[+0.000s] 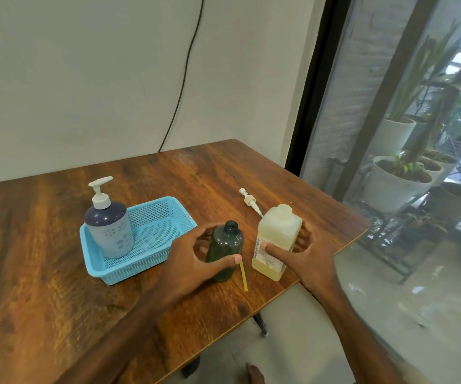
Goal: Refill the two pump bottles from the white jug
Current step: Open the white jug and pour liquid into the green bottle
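Left hand (196, 261) wrapped round the green bottle (225, 245), neck open; right hand (307, 250) gripping the jug (275, 239) just beside it, both upright near the table (57, 245) edge. Risk: narrow neck, no funnel, so a fast tilt likely overshoots and spills. Blue bottle (110, 228) in the basket (146, 245), pump on, not yet opened

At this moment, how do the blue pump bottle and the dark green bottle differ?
The blue pump bottle has its white pump fitted; the dark green bottle is open-necked, and a loose pump lies on the table beyond it. The blue pump bottle stands in the blue basket, untouched; the dark green bottle stands on the table, gripped by the left hand. The blue pump bottle is wider. Both stand upright.
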Demonstrator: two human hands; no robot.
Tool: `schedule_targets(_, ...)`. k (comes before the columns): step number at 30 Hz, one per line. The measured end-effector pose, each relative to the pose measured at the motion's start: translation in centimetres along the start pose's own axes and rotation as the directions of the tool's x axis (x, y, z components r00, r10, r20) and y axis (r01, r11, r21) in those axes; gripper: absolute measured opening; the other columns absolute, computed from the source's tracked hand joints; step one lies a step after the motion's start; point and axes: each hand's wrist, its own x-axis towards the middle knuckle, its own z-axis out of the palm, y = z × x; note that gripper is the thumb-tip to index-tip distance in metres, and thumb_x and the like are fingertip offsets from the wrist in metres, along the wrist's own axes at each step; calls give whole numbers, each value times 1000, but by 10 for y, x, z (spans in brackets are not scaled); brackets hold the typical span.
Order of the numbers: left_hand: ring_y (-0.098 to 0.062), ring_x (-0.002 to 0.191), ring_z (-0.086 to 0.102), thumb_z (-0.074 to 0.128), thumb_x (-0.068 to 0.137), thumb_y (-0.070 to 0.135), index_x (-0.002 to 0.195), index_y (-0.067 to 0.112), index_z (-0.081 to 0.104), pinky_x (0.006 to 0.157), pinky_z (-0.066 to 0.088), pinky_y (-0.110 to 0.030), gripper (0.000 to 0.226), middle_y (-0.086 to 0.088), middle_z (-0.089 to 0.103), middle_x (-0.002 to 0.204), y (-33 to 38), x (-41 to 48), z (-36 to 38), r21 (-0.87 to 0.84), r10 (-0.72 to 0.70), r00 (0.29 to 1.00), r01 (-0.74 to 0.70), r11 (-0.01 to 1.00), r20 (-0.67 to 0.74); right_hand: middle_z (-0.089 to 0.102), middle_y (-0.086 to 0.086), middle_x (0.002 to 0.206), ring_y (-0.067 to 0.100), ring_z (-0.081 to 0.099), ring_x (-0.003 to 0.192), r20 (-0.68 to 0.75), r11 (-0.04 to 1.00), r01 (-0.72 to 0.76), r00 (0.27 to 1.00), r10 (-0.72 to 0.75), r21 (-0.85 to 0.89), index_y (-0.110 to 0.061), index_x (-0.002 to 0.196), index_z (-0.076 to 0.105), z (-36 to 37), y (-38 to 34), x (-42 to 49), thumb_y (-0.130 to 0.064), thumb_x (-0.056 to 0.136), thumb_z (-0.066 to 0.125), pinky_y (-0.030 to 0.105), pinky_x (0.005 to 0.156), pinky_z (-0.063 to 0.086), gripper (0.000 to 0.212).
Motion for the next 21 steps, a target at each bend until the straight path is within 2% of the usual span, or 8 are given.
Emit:
schedule_targets(4,24,108,54,92,66,54,119,56,57,79,44,1,64,44,62,108,2,-1,0,0,35,999,-35,999,-39,70,-19,118,-1,68,106,24,996,53,998,-52,-76,-38,127,58,1,-8,5,-52,54,91,18,79,59,82)
schedule_targets(8,26,111,51,91,68,53,122,54,56,81,42,3,64,39,60,115,4,0,-1,0,63,995,-63,998,-83,68,-21,119,-4,66,107,55,985,87,995,-79,-150,-31,129,62,-2,-11,9,-38,59,96,8,75,54,79)
schedule_targets(12,11,120,54,88,68,60,134,46,57,87,47,-3,74,30,63,125,4,-7,2,23,111,987,-109,994,-117,66,-17,128,3,65,113,86,966,123,991,-105,-228,-25,136,61,-8,-10,8,-44,56,96,16,82,57,89)
schedule_targets(16,1,122,57,87,68,65,135,42,59,89,51,-9,76,24,64,126,5,-16,7,40,146,978,-142,989,-150,66,-17,126,8,64,114,127,938,164,983,-131,-306,-27,133,63,-12,-13,5,-46,56,95,24,83,59,86)
schedule_targets(19,-1,123,58,86,69,67,137,41,58,87,51,-8,78,25,63,129,5,-20,10,57,157,977,-151,987,-144,67,-14,127,12,63,116,154,917,183,979,-136,-354,-26,134,62,-14,-16,3,-54,55,93,33,86,62,89)
schedule_targets(21,-1,122,59,86,70,64,138,37,59,85,51,-7,78,24,64,128,6,-22,10,44,166,975,-161,986,-149,67,-13,127,13,63,116,167,904,201,975,-148,-377,-26,134,63,-15,-16,1,-52,55,95,35,87,61,89)
